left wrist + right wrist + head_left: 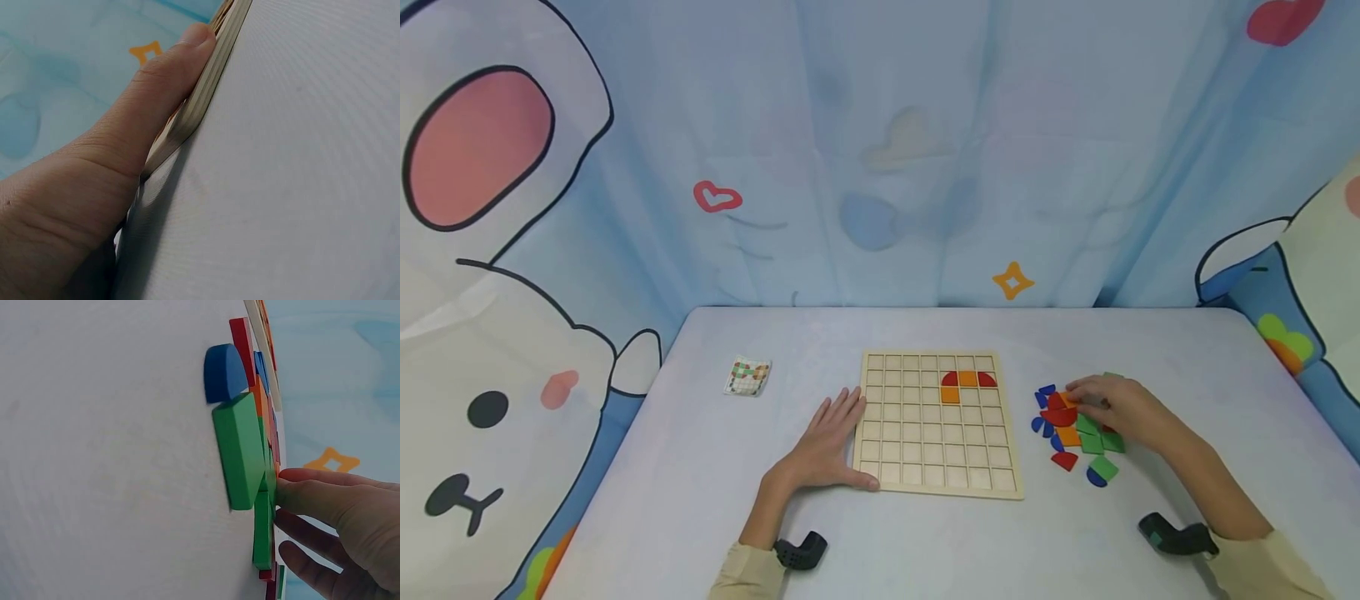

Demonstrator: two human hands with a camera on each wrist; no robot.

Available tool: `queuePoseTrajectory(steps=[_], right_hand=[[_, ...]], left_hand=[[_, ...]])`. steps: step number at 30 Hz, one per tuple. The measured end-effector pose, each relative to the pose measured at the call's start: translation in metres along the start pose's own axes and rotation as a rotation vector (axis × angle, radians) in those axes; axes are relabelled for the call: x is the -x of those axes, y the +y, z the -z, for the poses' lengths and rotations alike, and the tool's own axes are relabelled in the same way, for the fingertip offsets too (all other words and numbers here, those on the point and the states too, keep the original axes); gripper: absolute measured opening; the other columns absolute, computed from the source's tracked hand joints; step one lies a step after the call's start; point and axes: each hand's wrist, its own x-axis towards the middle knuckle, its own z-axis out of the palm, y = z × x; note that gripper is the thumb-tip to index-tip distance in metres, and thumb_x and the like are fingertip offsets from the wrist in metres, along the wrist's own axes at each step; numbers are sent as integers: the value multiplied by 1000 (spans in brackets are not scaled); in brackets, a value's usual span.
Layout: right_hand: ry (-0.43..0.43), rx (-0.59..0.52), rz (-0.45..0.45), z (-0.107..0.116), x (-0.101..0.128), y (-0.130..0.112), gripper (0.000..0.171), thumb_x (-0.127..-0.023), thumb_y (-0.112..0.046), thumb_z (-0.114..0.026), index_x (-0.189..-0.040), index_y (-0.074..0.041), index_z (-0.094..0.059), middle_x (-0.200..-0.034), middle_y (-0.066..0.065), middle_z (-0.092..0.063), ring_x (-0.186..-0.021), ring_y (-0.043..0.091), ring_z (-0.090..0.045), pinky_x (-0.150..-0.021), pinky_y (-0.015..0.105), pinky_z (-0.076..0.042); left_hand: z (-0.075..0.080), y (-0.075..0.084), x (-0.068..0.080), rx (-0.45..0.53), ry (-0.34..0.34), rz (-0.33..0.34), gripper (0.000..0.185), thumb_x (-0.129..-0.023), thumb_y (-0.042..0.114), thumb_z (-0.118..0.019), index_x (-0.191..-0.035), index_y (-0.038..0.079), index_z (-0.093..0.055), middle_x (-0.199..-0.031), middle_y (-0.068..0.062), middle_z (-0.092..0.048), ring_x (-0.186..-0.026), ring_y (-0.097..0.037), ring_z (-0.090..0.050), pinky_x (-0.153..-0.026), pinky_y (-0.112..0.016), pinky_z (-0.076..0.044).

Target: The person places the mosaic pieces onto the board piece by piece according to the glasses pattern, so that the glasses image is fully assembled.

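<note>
A wooden grid board (936, 454) lies flat on the pale table (700, 467). In its upper right cells sit two red quarter-rounds with an orange square (967, 378) between them, and another orange square below. My left hand (827, 442) rests flat against the board's left edge, its thumb (169, 94) pressed along the board's side (206, 94). To the right of the board my right hand (1120, 412) lies over a pile of coloured pieces (1069, 437), its fingertips (300, 494) touching them. A green block (240, 450) and a blue rounded piece (222, 372) lie nearest the right wrist camera.
A small patterned card (747, 377) lies on the table to the left of the board. A cartoon-printed blue curtain (880, 150) encloses the table on three sides. Black wrist cameras (801, 550) sit on both forearms.
</note>
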Motion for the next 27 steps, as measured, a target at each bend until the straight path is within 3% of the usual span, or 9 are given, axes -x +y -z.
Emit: queuePoseTrajectory(steps=[11,17,27], right_hand=[[31,-21,-57,5,0,1,30,-86,-14,-72,-114,-5,-68,-109,17,-68,-100,34,-63,-82,48,-58],[97,-31,2,7,-3,-12,31,-86,-13,-73,-116,-5,-68,-109,15,-68,-101,34,-64,-83,49,-57],[55,1,119,0,-15,-44,22,-85,-17,-75,-106,-13,-72,-108,7,-68,-101,27,-65,-85,43,-58]], left_hand=[[1,1,0,8,-7,1,124,-69,64,-75,-157,7,-8,-166,-6,-1,-154,-24,2,-125,-48,-1],[1,0,0,2,-6,1,125,-68,65,-75,-157,8,-8,-166,-5,-1,-154,-23,2,-125,-48,-1],[1,1,0,10,12,-16,124,-68,65,-75,-156,6,-11,-166,-8,-4,-154,-26,0,-125,-49,-3]])
